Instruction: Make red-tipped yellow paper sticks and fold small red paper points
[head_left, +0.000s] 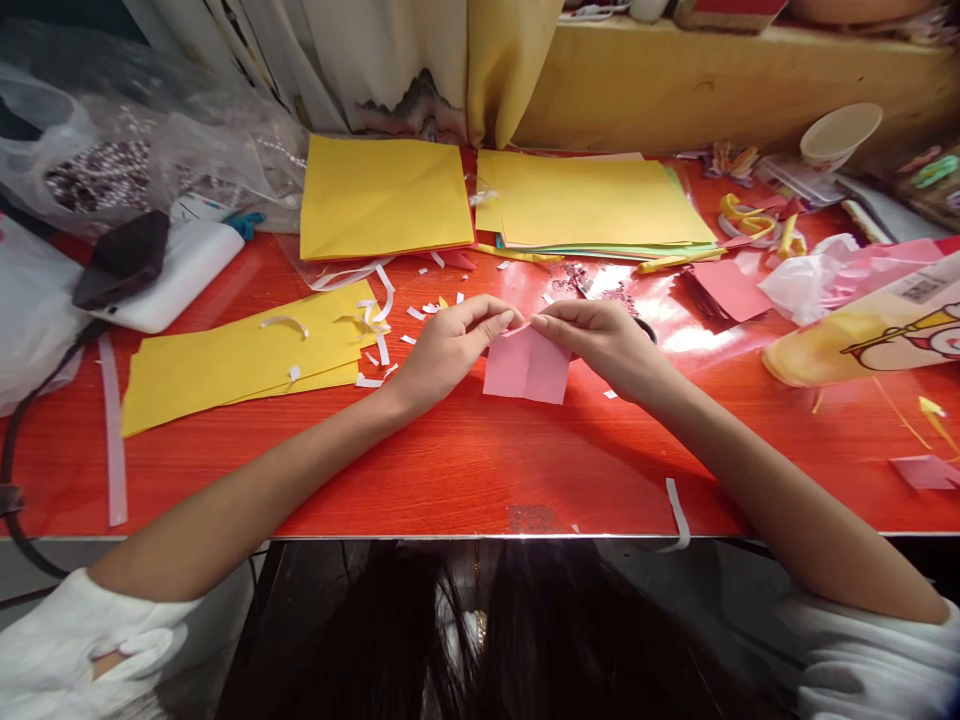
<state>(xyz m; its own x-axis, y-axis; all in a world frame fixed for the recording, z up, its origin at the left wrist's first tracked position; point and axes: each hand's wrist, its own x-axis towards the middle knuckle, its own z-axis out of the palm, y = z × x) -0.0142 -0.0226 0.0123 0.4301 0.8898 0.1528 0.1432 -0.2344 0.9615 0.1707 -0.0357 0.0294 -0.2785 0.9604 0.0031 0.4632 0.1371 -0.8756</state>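
Observation:
A small pink sheet of paper [526, 368] with a vertical crease down its middle is held over the red table [450, 470]. My left hand [466, 345] pinches its top edge near the centre. Close beside it, my right hand [592, 340] pinches the same edge, which looks narrowly folded over. Both hands are closed, fingertips almost meeting. White paper scraps [382, 348] lie left of my left hand. Something dark and round, partly hidden, shows behind my right hand.
Yellow paper strips [247, 355] lie at left, with yellow sheets [386, 195] and another paper stack [592, 200] behind. A white device [172, 275] sits far left. Right are pink paper squares [739, 288], a tilted plastic cup [862, 325] and a white cup [840, 137].

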